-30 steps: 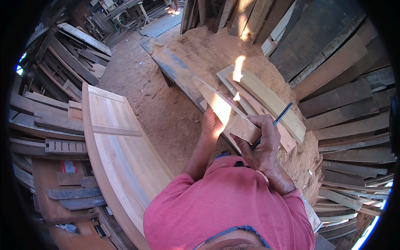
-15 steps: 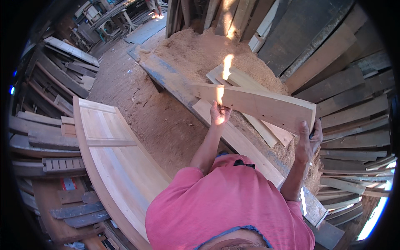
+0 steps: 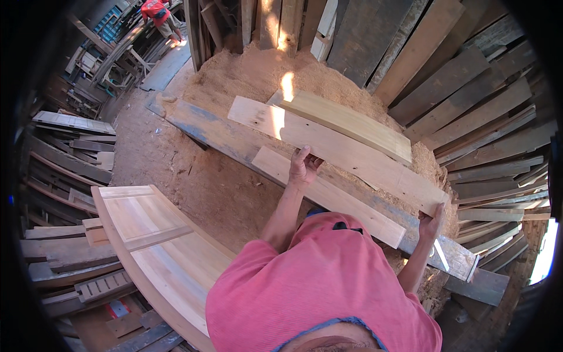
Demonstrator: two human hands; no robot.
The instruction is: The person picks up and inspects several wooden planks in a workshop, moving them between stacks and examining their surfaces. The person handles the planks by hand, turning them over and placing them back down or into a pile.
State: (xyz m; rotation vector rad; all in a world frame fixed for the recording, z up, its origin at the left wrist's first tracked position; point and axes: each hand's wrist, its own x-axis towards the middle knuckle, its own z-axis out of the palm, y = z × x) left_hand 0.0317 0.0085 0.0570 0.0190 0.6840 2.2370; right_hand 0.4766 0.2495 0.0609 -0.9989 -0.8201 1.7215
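A long pale wooden plank (image 3: 352,157) stretches between my two hands, its broad face turned up and a patch of sunlight near its far left end. My left hand (image 3: 304,166) grips its near edge around the middle, thumb on top and fingers curled beneath. At the plank's right end, my right hand (image 3: 431,222) is closed on the near corner. A second plank (image 3: 352,127) lies just beyond the held one. On the near side, a shorter board (image 3: 328,196) rests along the worn grey-blue bench (image 3: 220,124).
A panelled wooden door (image 3: 164,220) stands at my left. Stacked boards (image 3: 64,255) fill the far left, and upright planks (image 3: 422,56) lean at the back and right. Sawdust (image 3: 234,70) is heaped behind the bench. Another person in red (image 3: 155,12) is at the far upper left.
The held plank has turned from on edge to flatter, showing its broad face, and sits beside the far plank. My right hand has lowered with its end. The whole view has shifted.
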